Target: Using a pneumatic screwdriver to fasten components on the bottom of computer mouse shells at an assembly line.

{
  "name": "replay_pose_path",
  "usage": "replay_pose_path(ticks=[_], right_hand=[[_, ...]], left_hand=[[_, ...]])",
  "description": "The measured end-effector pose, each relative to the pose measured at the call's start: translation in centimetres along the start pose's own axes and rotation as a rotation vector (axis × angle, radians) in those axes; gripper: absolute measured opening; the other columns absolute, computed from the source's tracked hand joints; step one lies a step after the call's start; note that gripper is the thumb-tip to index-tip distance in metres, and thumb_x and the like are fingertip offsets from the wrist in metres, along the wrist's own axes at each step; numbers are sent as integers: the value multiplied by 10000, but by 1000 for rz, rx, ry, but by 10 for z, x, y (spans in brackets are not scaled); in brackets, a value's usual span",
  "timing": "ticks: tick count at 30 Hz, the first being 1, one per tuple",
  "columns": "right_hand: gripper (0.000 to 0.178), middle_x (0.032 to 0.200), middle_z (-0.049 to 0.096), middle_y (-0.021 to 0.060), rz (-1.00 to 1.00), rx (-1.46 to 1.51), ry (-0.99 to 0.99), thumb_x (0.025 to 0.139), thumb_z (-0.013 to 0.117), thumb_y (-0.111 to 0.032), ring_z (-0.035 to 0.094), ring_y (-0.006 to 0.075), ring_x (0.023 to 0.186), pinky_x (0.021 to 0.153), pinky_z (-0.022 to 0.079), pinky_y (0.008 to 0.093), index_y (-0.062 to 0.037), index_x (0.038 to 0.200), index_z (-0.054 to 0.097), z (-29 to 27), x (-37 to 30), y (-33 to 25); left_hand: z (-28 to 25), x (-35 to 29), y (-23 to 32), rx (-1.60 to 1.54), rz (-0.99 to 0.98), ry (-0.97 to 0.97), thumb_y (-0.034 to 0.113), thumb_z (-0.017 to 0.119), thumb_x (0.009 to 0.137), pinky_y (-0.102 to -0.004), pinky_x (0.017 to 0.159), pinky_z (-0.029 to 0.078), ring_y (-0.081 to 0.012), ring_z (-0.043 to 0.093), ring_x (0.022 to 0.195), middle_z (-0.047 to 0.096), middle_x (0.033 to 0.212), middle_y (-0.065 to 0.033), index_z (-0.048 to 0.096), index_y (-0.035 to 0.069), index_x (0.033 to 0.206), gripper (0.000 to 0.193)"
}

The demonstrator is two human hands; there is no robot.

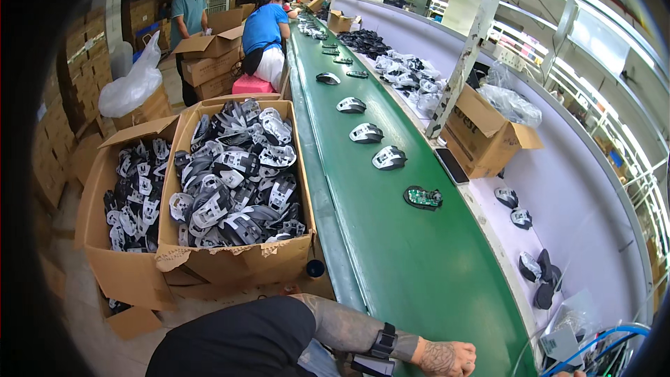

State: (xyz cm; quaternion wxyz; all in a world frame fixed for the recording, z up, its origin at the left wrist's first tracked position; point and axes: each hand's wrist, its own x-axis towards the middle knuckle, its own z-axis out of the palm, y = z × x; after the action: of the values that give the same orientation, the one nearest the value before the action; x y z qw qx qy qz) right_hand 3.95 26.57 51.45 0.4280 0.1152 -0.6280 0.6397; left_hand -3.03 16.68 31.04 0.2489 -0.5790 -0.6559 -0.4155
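Note:
My left hand (448,358) is low over the near end of the green conveyor belt (433,265), its fingers curled under; whatever they hold, if anything, is hidden. Only a sliver of my right hand (569,373) shows at the bottom edge, beside blue and pale cables (600,345); its fingers are cut off. Up the belt lies a mouse base with an exposed green circuit board (423,198). Beyond it, grey and black computer mice, such as the nearest one (389,158), sit in a spaced row.
Cardboard boxes (237,255) full of mouse shells stand left of the belt. On the right ledge are a phone (451,166), an open carton (481,129), bagged parts (408,73) and black mouse shells (544,279). A metal post (464,56) rises there. People work at the far left.

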Motion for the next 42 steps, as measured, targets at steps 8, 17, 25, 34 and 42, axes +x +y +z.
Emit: replay_pose_path(ticks=[8, 17, 25, 34, 42], right_hand=[[126, 624, 491, 64, 12, 24, 6, 854, 544, -68, 389, 110, 467, 418, 323, 216, 7, 924, 470, -3, -1, 1], [163, 652, 501, 65, 55, 47, 7, 853, 541, -77, 399, 111, 492, 429, 331, 214, 2, 976, 470, -1, 0, 0], [149, 618, 490, 67, 53, 36, 25, 845, 539, -76, 385, 115, 476, 433, 320, 217, 8, 949, 474, 0, 2, 0], [140, 638, 496, 58, 56, 17, 53, 835, 538, -65, 381, 113, 481, 438, 315, 209, 6, 940, 478, -3, 6, 4], [107, 630, 479, 46, 30, 2, 66, 838, 537, -77, 382, 110, 480, 433, 309, 212, 4, 885, 484, -5, 10, 3]], left_hand=[[2, -3, -1, -25, 15, 22, 246, 623, 784, -392, 793, 405, -198, 562, 839, 600, 846, 23, 640, 149, 789, 98], [-2, -1, 0, -36, -19, -10, 255, 615, 814, -389, 791, 408, -200, 565, 855, 610, 871, 14, 668, 135, 781, 135], [-8, 4, 5, -49, -105, -62, 367, 678, 770, -407, 821, 410, -250, 553, 923, 600, 962, -57, 642, 95, 951, 328], [-5, -11, -3, 102, -376, -345, 425, 758, 647, -460, 921, 386, -329, 487, 1096, 528, 1164, -146, 499, 51, 1219, 731], [9, -17, -5, 130, -430, -252, 186, 636, 674, -379, 807, 413, -263, 532, 873, 515, 902, -123, 567, -1, 748, 212]])
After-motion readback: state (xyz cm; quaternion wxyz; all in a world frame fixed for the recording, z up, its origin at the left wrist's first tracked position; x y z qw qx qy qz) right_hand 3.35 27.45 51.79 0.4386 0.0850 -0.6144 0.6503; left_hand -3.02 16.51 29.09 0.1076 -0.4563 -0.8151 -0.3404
